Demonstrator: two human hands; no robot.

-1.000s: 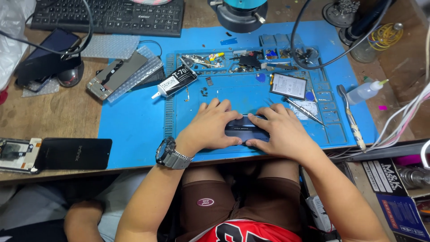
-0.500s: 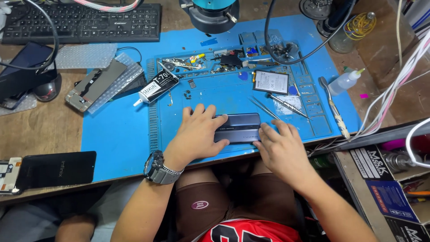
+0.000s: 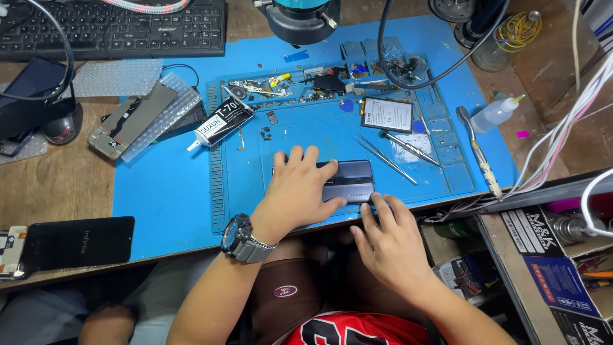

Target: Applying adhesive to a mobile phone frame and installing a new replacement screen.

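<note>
Grey phone (image 3: 348, 181) on blue mat (image 3: 166, 191): left hand (image 3: 297, 191) flat, fingers spread, pinning it; right hand (image 3: 393, 246) open-fingered at near edge; best pressed evenly.

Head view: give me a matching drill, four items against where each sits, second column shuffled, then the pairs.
Items:
1. grey phone
2. black glue tube
3. tweezers
4. black phone

Places:
A. on bare wood, off the blue mat's left edge
B. under the left hand
C. on the mat right of the grey phone
D. upper left of the mat, nozzle pointing left

Pairs: 1-B, 2-D, 3-C, 4-A
</note>
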